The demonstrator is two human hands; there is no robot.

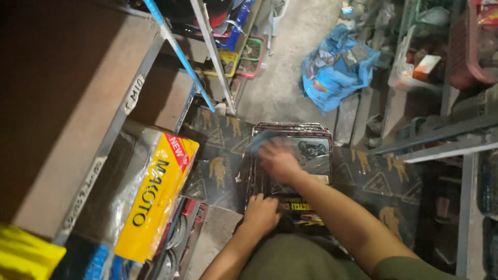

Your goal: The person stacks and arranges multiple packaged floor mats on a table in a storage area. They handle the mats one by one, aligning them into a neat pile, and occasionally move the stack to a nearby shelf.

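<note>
Nearest, the left hand curls closed on the near edge of a stack of flat plastic packets. Just beyond it, the blurred right hand lies spread on top, touching a blue cloth. Shelving crowds the left; bare floor opens beyond.

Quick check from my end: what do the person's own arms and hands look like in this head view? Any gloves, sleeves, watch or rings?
Both hands are bare: no gloves on the left hand or the right hand, which is motion-blurred. The forearms are uncovered too. An olive-green short sleeve shows at the right upper arm, matching the olive-green garment at the bottom edge. No watch, bracelet or ring can be made out, though the blur limits that.
</note>
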